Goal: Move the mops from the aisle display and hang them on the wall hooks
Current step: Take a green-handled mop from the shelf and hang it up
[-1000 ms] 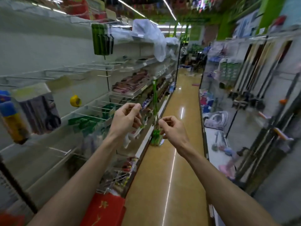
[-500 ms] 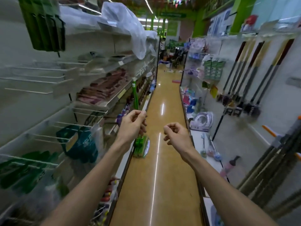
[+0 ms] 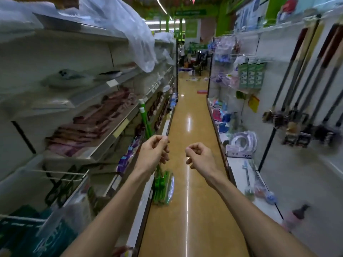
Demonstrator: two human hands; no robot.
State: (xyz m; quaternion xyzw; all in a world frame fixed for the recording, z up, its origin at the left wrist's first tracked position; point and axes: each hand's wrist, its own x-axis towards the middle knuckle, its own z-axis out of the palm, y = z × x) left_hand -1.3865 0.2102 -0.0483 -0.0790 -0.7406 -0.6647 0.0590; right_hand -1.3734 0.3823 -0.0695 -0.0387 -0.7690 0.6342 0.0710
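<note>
Shelves (image 3: 111,138) run down the left side of the frame, stacked with folded pinkish goods. A clear plastic sheet (image 3: 130,30) hangs over the top shelf in the upper left.

Just left of centre, a bundle of green mops (image 3: 163,188) stands upright on the aisle floor (image 3: 187,219) against the edge of the shelves. The heads are on the floor and the white-tipped handles lean slightly to the left.

The left hand (image 3: 153,153) is raised in front of those handles, with the fingers curled in and the thumb tip against the forefinger. No object shows between them. The handles pass behind the hand, and I cannot tell whether the hand touches them.

The right hand (image 3: 201,156) is held up at centre, near the left hand but apart from it. Its fingers are curled and the thumb meets the forefinger, and it holds nothing.

To the right, a low white ledge (image 3: 239,169) carries small items. Above it, green boxes (image 3: 251,75) hang on the wall panel (image 3: 297,173). At the far right of the frame, a row of long-handled tools (image 3: 289,101) hangs against the panel with the dark heads at the bottom.
</note>
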